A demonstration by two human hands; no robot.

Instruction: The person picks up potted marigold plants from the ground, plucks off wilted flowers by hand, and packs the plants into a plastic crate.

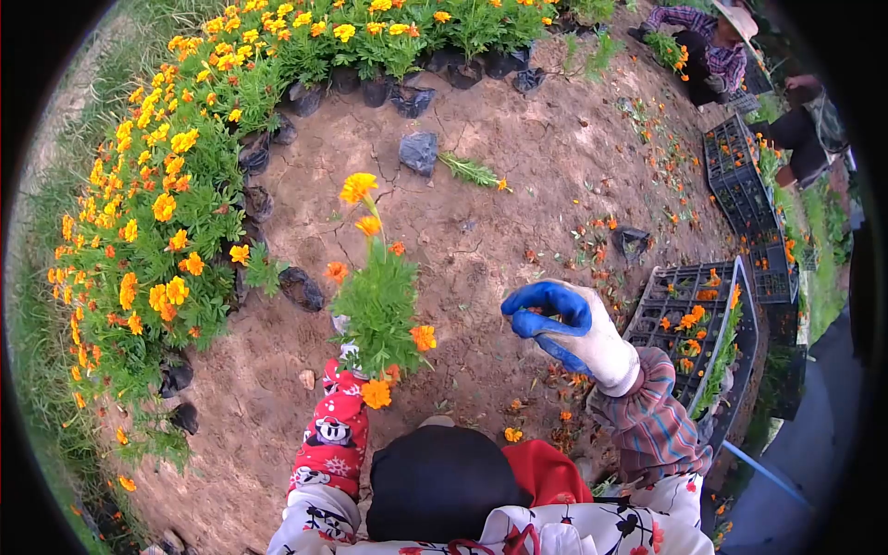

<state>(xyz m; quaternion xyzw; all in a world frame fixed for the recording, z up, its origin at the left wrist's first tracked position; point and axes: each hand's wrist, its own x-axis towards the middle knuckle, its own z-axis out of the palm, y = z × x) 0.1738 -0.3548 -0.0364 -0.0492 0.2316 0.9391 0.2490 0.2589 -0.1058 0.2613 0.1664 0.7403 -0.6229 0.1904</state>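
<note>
My left hand (344, 340), in a pale glove below a red cartoon-print sleeve, is mostly hidden behind a marigold plant (379, 310). The plant stands up from it, with feathery green leaves and several orange blooms; its base and my fingers are covered by the foliage. To the right, my right hand (569, 328) wears a white glove with blue-coated fingers. Those fingers curl toward the thumb in a pinch, with a tiny reddish bit near the tips that is too small to name. Bare soil lies under both hands.
Potted marigolds (176, 240) in black bags curve along the left and top. A black bag (418, 153) and a cut marigold stem (470, 169) lie ahead. Black crates (689, 314) with blooms stand at right. Two people work at upper right, one in a straw hat (738, 17).
</note>
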